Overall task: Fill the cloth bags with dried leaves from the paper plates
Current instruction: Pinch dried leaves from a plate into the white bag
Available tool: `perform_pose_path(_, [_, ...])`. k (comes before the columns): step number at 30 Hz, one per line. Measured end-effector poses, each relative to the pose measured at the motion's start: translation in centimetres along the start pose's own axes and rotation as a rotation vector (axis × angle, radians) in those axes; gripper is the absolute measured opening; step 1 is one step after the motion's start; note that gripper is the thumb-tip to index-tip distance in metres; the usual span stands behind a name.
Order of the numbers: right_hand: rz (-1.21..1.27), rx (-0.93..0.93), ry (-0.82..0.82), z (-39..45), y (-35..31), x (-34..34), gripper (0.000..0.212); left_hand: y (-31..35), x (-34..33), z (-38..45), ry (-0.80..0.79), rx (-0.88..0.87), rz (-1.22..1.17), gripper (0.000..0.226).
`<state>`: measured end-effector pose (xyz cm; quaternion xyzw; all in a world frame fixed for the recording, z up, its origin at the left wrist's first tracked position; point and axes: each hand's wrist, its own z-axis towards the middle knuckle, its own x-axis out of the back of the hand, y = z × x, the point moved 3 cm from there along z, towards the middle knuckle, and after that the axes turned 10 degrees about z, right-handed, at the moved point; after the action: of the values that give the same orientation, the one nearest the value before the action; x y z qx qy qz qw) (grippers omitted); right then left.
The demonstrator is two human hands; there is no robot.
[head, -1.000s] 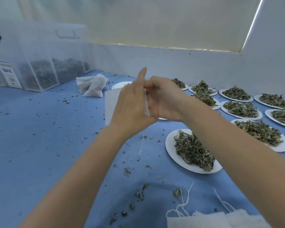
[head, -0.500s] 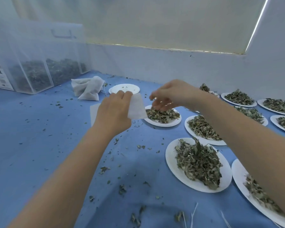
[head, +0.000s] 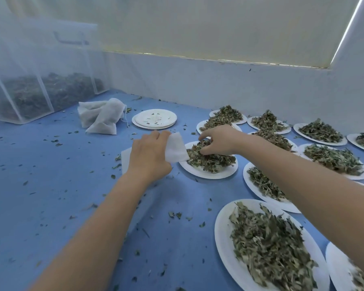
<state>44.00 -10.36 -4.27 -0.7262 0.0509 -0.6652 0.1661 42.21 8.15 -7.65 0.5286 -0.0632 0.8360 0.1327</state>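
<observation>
Near plate: white round paper plate (head: 225, 244) heaped with dried green leaves (head: 269, 246), at the blue tabletop's (head: 51, 185) near right edge.
Left hand (head: 149, 158): gripped small white cloth bag (head: 176, 148), fingers curled round it, held just left of the mid plate (head: 208, 175).
Right hand (head: 219, 140): fingers curled down into that plate's leaves, pinching a clump.
Handling: leaves probably light, brittle, prone to scatter; bag limp, best held at the mouth.
Far: filled bags (head: 101, 116), empty plate stack (head: 153, 118).

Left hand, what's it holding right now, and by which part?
The left hand grips a white cloth bag around its middle; both ends stick out past the hand. The exact finger hold is hidden behind the hand.
</observation>
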Motion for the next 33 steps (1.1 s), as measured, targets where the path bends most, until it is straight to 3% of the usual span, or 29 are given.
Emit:
perform_pose_path(5, [0.114, 0.08, 0.111, 0.3, 0.3, 0.1, 0.014, 0.1, -1.2, 0.3, 0.011, 0.015, -0.06, 0.062])
perform_pose_path(12, [0.265, 0.116, 0.243, -0.8, 0.9, 2.0, 0.01, 0.1, -1.9, 0.4, 0.043, 0.019, -0.096, 0.062])
perform_pose_path(17, [0.646, 0.142, 0.337, -1.9, 0.9, 3.5, 0.007, 0.6, -2.0, 1.1, 0.031, 0.005, -0.121, 0.062])
perform_pose_path(20, [1.011, 0.106, 0.311, -2.2, 1.2, 3.1, 0.007, 0.9, -2.3, 1.7, 0.019, 0.006, -0.151, 0.062])
perform_pose_path(24, [1.201, 0.04, 0.259, -1.8, 1.7, 1.9, 0.008, 1.1, -2.2, 2.1, 0.041, 0.07, -0.36, 0.066])
perform_pose_path(28, [1.215, 0.084, 0.245, -1.8, 1.8, 1.7, 0.01, 1.6, -2.2, 2.0, 0.085, 0.101, -0.465, 0.06])
perform_pose_path(33, [0.852, 0.208, 0.321, -2.5, 0.8, 1.8, 0.016, 2.3, -1.9, 1.9, 0.112, 0.089, -0.458, 0.057])
